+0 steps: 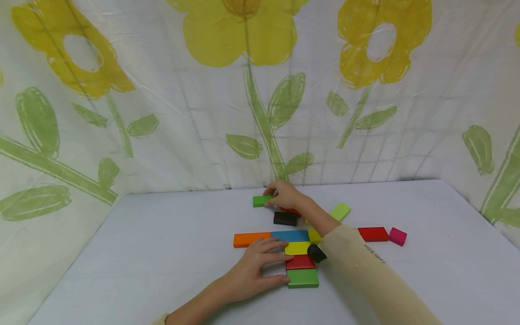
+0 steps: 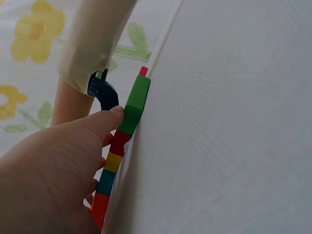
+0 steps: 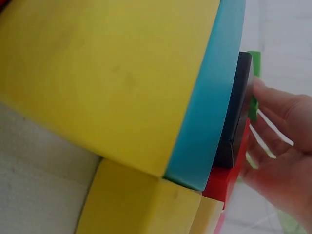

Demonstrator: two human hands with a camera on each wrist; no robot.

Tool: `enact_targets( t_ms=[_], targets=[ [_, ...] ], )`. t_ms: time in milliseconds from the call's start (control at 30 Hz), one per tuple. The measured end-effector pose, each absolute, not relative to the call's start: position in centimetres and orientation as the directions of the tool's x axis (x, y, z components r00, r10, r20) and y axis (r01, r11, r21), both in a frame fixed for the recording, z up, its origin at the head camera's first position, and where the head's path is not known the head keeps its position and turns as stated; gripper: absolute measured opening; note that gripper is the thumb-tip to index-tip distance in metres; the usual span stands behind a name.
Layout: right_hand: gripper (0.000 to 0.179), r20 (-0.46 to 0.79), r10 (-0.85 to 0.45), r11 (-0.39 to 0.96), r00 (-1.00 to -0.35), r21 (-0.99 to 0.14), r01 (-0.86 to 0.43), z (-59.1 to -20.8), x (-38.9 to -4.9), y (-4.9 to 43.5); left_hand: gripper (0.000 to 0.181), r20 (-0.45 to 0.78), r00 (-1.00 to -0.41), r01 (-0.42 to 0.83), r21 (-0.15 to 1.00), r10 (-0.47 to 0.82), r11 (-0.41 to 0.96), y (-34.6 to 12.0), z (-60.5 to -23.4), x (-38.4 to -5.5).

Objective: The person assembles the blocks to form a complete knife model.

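Observation:
In the head view, my right hand (image 1: 285,196) reaches over the layout and pinches the right end of a green block (image 1: 260,201) at the back. A black block (image 1: 285,219) lies just in front of it, with a red block (image 1: 290,211) partly hidden behind the wrist. My left hand (image 1: 253,271) has its fingers extended against the left side of a column. That column is a yellow block (image 1: 296,248), a red block (image 1: 300,262) and a green block (image 1: 302,278). The left thumb touches the green block (image 2: 136,105) at the column's near end.
Across the top of the column runs a row with an orange block (image 1: 252,239), a blue block (image 1: 290,235) and a red block (image 1: 373,234). A pink block (image 1: 397,236) sits at its right end. A light green block (image 1: 340,211) lies slanted behind. A flowered curtain (image 1: 183,149) hangs beyond the white table (image 1: 142,243).

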State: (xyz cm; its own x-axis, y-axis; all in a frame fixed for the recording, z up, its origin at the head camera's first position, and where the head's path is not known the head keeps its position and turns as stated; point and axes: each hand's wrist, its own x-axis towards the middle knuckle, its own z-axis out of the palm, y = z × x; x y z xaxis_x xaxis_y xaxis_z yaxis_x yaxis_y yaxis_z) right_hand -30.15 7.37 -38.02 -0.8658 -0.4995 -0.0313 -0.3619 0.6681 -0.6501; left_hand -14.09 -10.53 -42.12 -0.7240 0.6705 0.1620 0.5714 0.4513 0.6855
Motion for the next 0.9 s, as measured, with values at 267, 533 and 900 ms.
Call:
enact_targets(
  t_ms=[267, 533, 900],
  targets=[
    [0.033, -0.005, -0.522, 0.647, -0.853, -0.654, -0.392, -37.4, -30.0, 7.9, 0.041, 0.153, -0.729, 0.564, 0.687, 0.667, 0.458, -10.5, -42.0, -14.0],
    [0.033, 0.030, -0.532, 0.636, -0.846, -0.646, -0.423, -36.7, -29.7, 9.2, 0.041, 0.122, -0.742, 0.534, 0.702, 0.659, 0.471, -10.4, -42.0, -14.0],
    [0.033, 0.099, -0.575, 0.597, -0.812, -0.628, -0.499, -35.9, -28.3, 11.3, 0.042, 0.114, -0.744, 0.533, 0.696, 0.658, 0.482, -10.4, -42.0, -14.1]
  ],
)
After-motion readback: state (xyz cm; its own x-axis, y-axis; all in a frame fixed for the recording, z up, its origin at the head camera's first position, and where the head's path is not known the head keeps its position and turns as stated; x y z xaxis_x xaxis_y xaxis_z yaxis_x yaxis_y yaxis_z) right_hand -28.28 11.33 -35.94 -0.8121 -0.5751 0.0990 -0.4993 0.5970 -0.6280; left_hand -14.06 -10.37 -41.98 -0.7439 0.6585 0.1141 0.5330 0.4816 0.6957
